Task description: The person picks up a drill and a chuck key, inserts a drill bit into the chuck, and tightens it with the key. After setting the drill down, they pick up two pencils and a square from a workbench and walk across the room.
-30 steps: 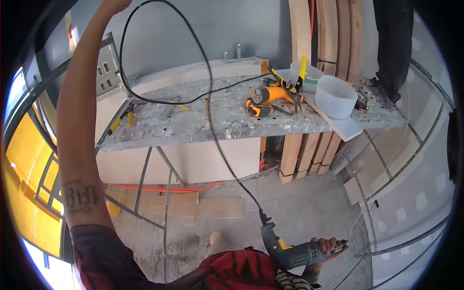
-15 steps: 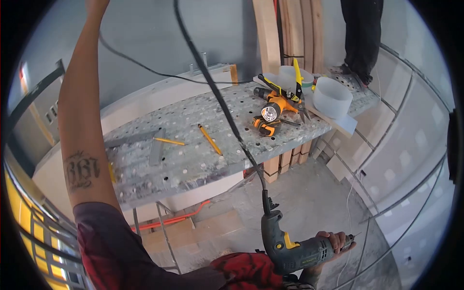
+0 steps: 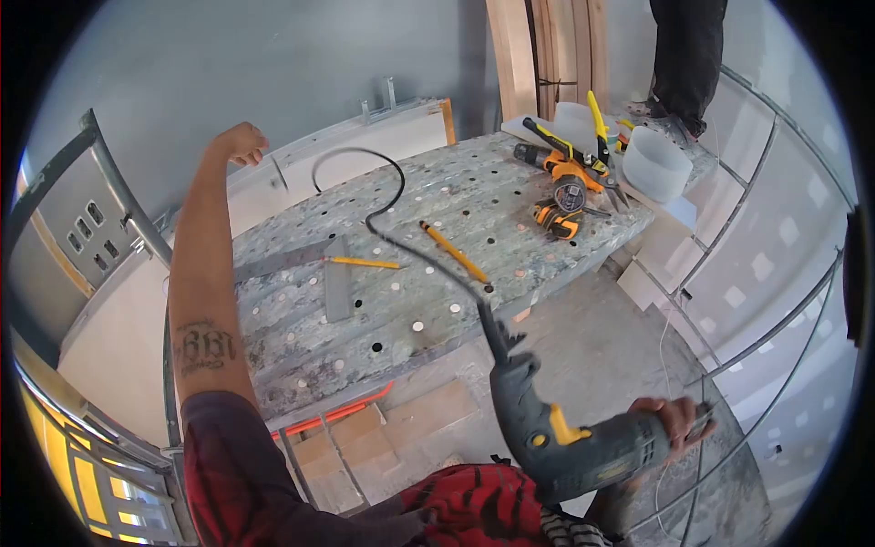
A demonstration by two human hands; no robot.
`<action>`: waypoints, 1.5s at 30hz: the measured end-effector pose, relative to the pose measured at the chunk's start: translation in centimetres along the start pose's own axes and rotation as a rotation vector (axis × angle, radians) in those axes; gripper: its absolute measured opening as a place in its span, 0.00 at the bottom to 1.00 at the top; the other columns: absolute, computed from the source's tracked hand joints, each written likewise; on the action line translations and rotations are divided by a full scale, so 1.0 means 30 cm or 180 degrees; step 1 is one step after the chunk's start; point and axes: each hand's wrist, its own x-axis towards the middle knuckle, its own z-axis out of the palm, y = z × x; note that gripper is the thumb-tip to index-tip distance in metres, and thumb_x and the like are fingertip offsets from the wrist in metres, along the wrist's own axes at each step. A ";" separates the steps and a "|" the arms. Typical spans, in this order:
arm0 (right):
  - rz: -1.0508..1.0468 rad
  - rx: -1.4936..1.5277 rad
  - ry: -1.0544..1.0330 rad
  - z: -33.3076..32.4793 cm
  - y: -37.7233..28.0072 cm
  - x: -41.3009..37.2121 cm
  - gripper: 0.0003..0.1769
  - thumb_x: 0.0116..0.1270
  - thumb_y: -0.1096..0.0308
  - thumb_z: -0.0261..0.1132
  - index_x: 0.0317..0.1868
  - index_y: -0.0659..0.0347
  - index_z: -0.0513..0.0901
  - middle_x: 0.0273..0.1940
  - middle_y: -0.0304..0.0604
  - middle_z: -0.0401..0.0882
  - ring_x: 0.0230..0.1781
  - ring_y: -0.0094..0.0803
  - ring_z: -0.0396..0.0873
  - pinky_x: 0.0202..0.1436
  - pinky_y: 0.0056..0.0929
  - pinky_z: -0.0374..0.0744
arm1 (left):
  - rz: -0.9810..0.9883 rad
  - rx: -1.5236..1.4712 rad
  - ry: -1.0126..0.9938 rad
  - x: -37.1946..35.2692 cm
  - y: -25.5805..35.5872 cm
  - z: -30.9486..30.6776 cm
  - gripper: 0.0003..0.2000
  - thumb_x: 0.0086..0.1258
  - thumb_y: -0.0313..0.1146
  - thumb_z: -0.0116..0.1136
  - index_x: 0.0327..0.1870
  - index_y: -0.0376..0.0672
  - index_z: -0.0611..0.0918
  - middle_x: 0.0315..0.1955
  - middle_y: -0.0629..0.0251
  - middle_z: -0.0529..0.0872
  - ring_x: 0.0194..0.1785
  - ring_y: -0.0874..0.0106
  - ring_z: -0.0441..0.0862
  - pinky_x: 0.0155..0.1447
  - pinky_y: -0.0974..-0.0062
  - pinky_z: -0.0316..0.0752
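Note:
My right hand (image 3: 673, 424) is wrapped round the front end of a dark corded drill (image 3: 592, 456), just behind its chuck. The drill lies sideways before my body, its yellow trigger showing and its handle toward the platform. From the handle the black power cord (image 3: 421, 248) runs up over the speckled platform (image 3: 428, 319) and loops at its far side. My left arm reaches out, and my left hand (image 3: 241, 144) hangs above the platform's far left edge, fingers loosely bent and apart, nothing visible in them. Below it lie a metal square (image 3: 337, 283), a yellow pencil (image 3: 365, 263) and a thicker yellow pencil (image 3: 454, 252).
An orange cordless drill (image 3: 570, 187), snips (image 3: 602, 164) and a translucent roll (image 3: 658, 164) crowd the platform's right end. Behind them a person stands, dark trousers (image 3: 688, 68) showing. Metal scaffold rails (image 3: 756, 173) flank both sides. Timber boards (image 3: 570, 55) lean at the wall.
My left hand has come down into view from the top edge. The cord, stretched upward before, has dropped onto the platform in a loop. The drill has shifted slightly right, still held.

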 end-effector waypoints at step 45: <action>-0.0070 -0.7906 -0.3131 -0.088 0.701 0.440 0.16 0.53 0.73 0.67 0.41 0.59 0.71 0.33 0.48 0.78 0.40 0.47 0.78 0.44 0.43 0.76 | 0.2323 0.1585 -0.1114 -0.416 0.715 0.543 0.47 0.42 0.47 0.77 0.69 0.54 0.67 0.64 0.60 0.75 0.69 0.60 0.69 0.71 0.52 0.54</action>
